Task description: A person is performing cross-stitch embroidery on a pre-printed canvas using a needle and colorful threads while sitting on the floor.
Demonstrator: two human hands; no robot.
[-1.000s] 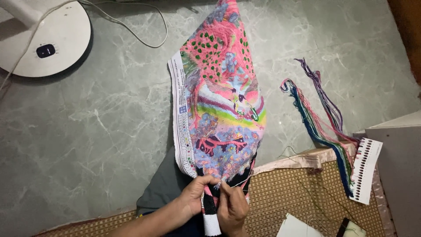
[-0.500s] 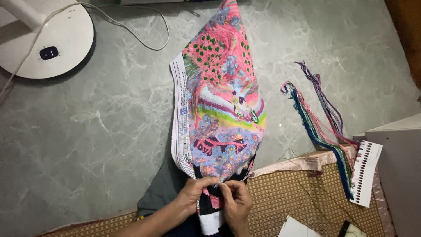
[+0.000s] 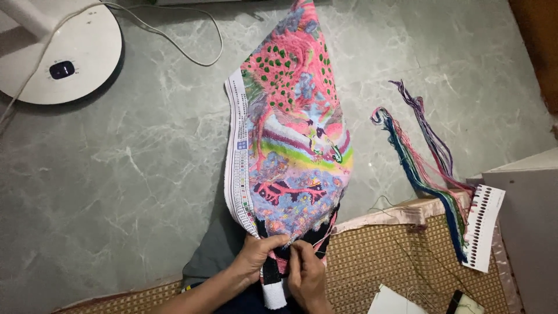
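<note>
Hands closer together than half second ago, now meeting at lower edge of cross-stitch canvas [image 3: 293,145]. Left hand [image 3: 256,259] pinches canvas edge, fingers curled. Right hand [image 3: 305,273] fingertips pressed together on fabric; needle not discernible. Canvas lies draped from lap across grey marble floor [image 3: 128,174], unmoved. White thread card [image 3: 483,227] with dark colour dots rests right, on woven mat [image 3: 401,256], threads [image 3: 424,163] attached.

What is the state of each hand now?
Left hand: closed, gripping the embroidered cloth.
Right hand: fingers pinched on the cloth's lower edge.
</note>
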